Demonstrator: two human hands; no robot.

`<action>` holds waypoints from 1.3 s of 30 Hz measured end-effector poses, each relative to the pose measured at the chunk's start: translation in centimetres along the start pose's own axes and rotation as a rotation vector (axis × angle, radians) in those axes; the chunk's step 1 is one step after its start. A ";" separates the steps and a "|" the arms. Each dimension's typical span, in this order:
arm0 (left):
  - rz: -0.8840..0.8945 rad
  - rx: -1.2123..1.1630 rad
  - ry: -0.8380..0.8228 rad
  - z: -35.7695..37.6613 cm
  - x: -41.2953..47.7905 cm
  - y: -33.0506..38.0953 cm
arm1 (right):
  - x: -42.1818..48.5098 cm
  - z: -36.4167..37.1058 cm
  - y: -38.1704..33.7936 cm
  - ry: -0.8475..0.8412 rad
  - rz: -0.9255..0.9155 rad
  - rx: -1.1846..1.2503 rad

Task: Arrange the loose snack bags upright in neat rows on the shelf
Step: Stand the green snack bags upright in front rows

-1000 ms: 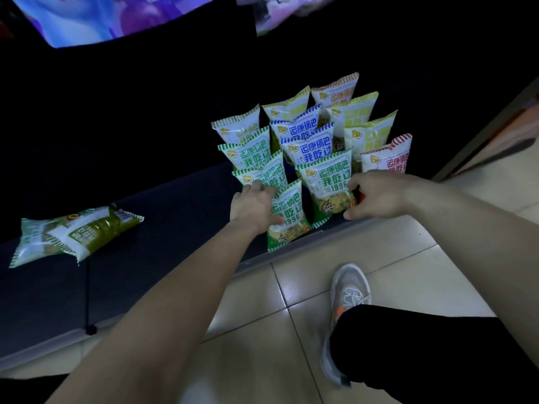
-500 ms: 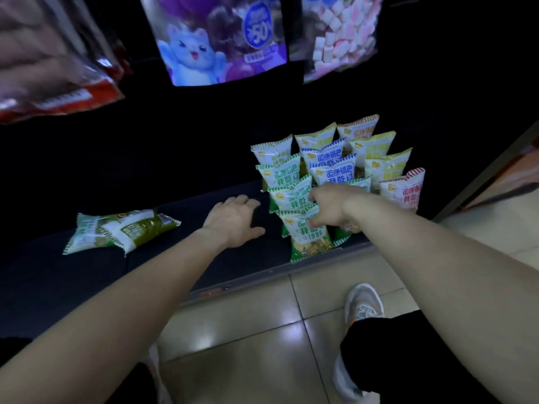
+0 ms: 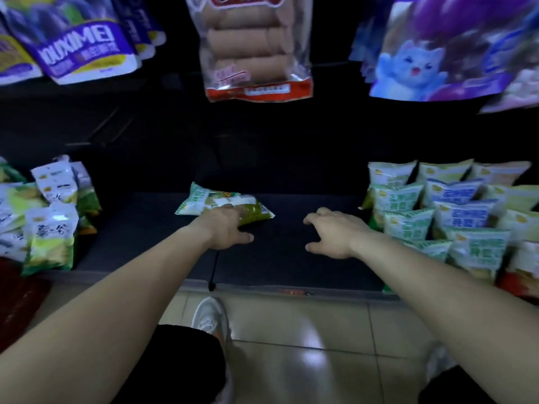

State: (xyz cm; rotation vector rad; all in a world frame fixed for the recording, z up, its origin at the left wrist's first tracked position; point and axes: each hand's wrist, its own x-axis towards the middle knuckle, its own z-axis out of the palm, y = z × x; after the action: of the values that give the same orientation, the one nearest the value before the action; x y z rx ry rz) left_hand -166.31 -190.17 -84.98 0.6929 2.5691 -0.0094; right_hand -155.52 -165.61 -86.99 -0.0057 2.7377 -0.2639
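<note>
A loose green snack bag (image 3: 204, 201) lies flat on the dark bottom shelf (image 3: 291, 258), mid-left. My left hand (image 3: 226, 228) rests on its near edge, fingers over the bag and thumb spread out to the right; a firm grip cannot be made out. My right hand (image 3: 332, 233) hovers above the bare shelf with fingers apart, holding nothing, just left of the upright rows of green, blue and yellow snack bags (image 3: 446, 211) that stand at the right.
Another cluster of white and green bags (image 3: 49, 217) stands at the left end of the shelf. Large packets hang above: purple ones (image 3: 78, 45), a clear biscuit pack (image 3: 250, 48), a cat-print bag (image 3: 437, 53). Tiled floor and my shoe (image 3: 208, 316) lie below.
Both hands left the upright rows at the right. The left hand travelled left onto the flat green bag; the right hand followed over the bare shelf. The view swung left and up.
</note>
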 end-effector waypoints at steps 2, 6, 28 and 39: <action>-0.034 -0.039 0.011 0.6 0.4 -2.4 | 2.6 0.5 -0.9 -0.014 -0.019 -0.005; -0.083 -0.094 0.074 1.5 0.9 -6.8 | 9.3 1.8 -2.9 -0.042 -0.028 0.067; -0.225 -0.303 0.236 4.7 0.4 -14.2 | 27.2 9.6 -11.8 0.110 -0.144 0.167; -0.206 -0.323 0.248 4.6 0.3 -14.1 | 25.3 7.9 -9.6 0.305 -0.296 0.187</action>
State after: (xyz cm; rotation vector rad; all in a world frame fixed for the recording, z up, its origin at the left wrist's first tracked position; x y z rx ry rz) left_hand -171.25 -202.89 -90.78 0.3227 2.7742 0.4389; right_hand -176.21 -177.45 -101.93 -0.3490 2.9963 -0.6510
